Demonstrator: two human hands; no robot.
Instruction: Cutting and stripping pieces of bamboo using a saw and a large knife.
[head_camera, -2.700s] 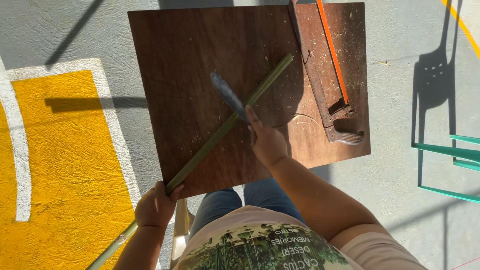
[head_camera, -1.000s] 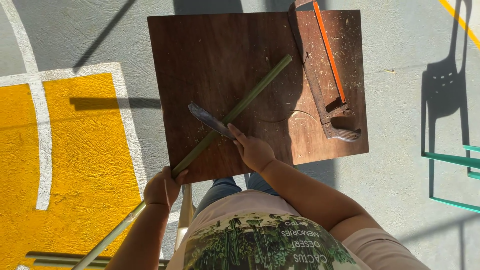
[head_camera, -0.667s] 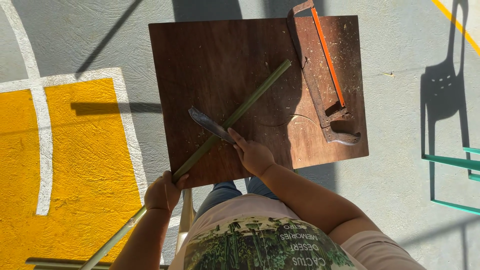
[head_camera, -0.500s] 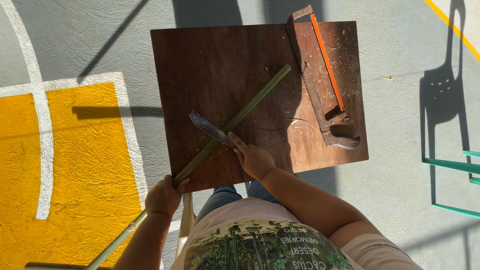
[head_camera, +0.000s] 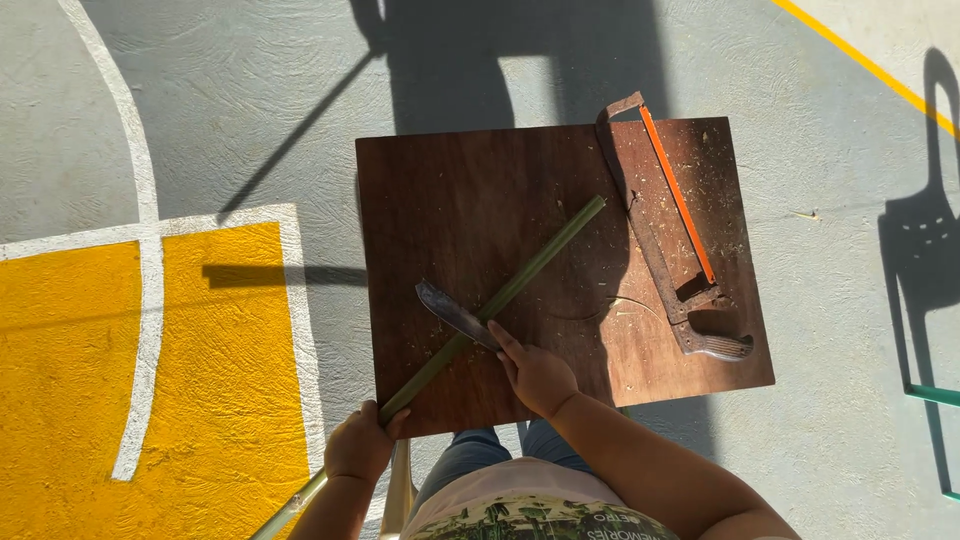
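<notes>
We see the right hand (head_camera: 538, 377) slid the knife (head_camera: 458, 315) down the green stick (head_camera: 492, 302), nearer the left hand (head_camera: 360, 446).

the knife (head_camera: 458, 314) handle was hidden inside the right hand (head_camera: 538, 376), and where the blade crossed the stalk (head_camera: 500, 300) its edge could not be made out. the left hand (head_camera: 360, 448) covered part of the stalk, whose lower end ran out past the bottom edge. both forearms and the shirt (head_camera: 540, 512) were cut off there too. the saw (head_camera: 670, 230) teeth were too small to tell. a green frame (head_camera: 935, 395) was cut off at the right edge. legs under the board (head_camera: 480, 200) stayed hidden.
</notes>
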